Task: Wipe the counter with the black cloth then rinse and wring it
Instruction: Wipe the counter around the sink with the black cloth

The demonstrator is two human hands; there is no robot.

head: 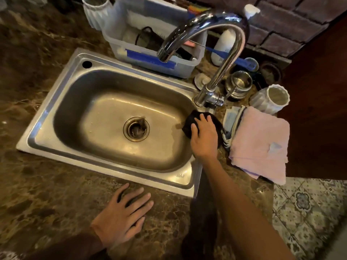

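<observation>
A: Where is the crumpled black cloth (195, 121) located?
B: Under the right hand (204, 136), pressed by flat fingers on the steel sink's rim (116, 166).
A: Left hand (124, 212)?
B: Spread flat on the brown marble counter (47, 194). The stamped rim marking is unreadable.

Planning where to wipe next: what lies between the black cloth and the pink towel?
In the head view, a small stack of folded cloths, blue-grey and striped, lies between the black cloth and the pink towel.
</observation>
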